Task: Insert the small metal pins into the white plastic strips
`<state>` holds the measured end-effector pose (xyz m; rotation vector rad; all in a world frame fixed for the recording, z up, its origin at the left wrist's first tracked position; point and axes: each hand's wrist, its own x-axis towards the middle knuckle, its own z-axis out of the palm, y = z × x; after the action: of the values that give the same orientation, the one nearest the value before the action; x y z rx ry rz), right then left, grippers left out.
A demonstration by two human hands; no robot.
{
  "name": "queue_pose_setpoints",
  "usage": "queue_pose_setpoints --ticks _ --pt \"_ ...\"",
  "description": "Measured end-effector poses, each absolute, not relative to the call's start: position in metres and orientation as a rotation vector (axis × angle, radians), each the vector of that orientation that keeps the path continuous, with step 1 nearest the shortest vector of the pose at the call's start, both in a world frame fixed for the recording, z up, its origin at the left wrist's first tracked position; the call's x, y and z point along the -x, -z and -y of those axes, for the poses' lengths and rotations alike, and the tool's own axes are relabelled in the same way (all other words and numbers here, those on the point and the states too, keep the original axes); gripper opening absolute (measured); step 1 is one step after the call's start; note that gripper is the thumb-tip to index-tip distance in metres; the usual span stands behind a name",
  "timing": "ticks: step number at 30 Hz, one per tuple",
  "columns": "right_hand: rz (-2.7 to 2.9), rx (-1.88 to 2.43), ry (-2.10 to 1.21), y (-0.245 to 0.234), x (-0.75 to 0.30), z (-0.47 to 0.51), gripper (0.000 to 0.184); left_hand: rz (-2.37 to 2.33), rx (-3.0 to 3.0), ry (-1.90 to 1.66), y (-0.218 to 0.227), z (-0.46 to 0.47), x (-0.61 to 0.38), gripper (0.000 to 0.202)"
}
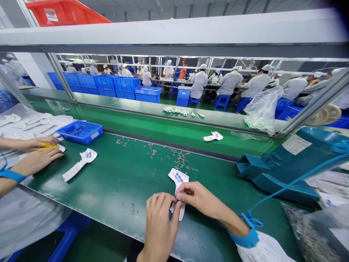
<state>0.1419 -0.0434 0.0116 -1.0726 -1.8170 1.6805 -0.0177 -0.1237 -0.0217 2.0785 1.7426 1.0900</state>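
A white plastic housing half (178,176) with blue parts in its wide end lies on the green bench in front of me. My left hand (161,218) is closed on the edge of its narrow handle part. My right hand (197,198), with a blue wrist strap, pinches over the same handle, fingertips meeting those of my left hand. Whatever the right fingertips hold is too small and hidden to make out. Just beyond the housing, many tiny metal parts (180,157) are scattered. A similar white housing half (81,163) lies further left on the bench.
At left, a co-worker's hands (40,156) handle a yellow-and-white piece beside a blue tray (79,131). One more white housing (214,136) rests on the green conveyor (152,125). Teal bins (283,163) and a bag of small parts (313,229) stand right; a blue cord runs from my wrist.
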Motion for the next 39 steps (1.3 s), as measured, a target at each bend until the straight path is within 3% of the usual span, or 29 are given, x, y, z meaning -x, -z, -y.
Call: queue_pose_setpoints --ticks 8,13,19,28,39 --pt "1.987 1.186 -1.506 -0.015 -0.15 0.039 0.021 -1.688 -2.131 -0.932 0.018 0.116 0.024 0.014" --pt "2.169 1.365 -1.212 -0.019 -0.152 0.043 0.022 -1.559 -2.23 -0.742 0.02 0.112 0.032 0.044" --pt "2.245 1.423 -1.084 -0.023 -0.147 0.047 0.02 -1.585 -2.221 -0.699 0.022 0.112 0.029 0.042" --pt "2.223 1.376 -1.242 -0.021 -0.151 0.045 0.022 -1.584 -2.264 -0.733 0.023 0.114 0.029 0.044" --pt "2.239 1.469 -1.126 -0.023 -0.145 0.049 0.019 -1.584 -2.25 -0.669 0.022 0.115 0.028 0.044"
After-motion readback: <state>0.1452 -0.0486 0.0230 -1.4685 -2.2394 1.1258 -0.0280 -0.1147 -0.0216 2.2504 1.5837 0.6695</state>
